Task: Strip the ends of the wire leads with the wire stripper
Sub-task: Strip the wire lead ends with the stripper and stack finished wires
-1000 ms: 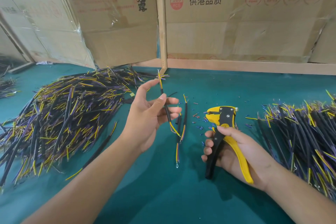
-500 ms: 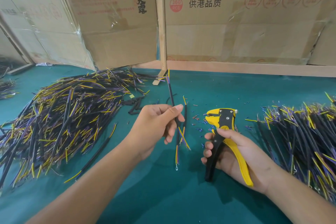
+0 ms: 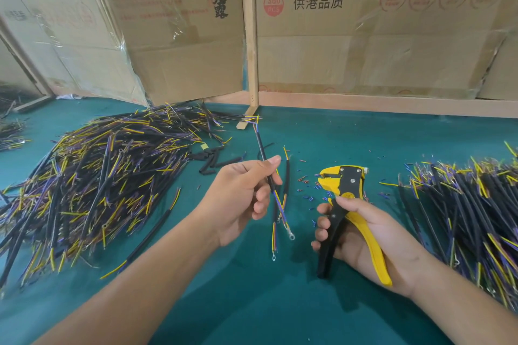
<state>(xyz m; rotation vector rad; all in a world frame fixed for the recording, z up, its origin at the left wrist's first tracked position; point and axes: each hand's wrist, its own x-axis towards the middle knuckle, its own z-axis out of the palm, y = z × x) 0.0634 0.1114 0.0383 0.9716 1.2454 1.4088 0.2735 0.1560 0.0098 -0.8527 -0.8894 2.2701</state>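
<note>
My left hand (image 3: 242, 194) pinches one black-sheathed wire lead (image 3: 261, 148) between thumb and fingers. The lead stands nearly upright; its yellow and blue ends fan out at the top and a ring terminal hangs at the bottom. My right hand (image 3: 364, 235) grips the yellow and black wire stripper (image 3: 340, 185) by its handles, jaws pointing up and left, just right of the lead and apart from it. Another lead (image 3: 286, 176) lies on the green table (image 3: 280, 302) between my hands.
A big heap of leads (image 3: 92, 185) covers the table's left side, and another heap (image 3: 471, 210) fills the right. Short black sleeve pieces (image 3: 213, 161) and small bits of stripped insulation (image 3: 305, 182) lie behind my hands. Cardboard boxes (image 3: 364, 22) wall off the back.
My left hand went from open fingers to a pinch on the lead, turning it upright and lowering it slightly. The right hand and stripper stayed almost still.
</note>
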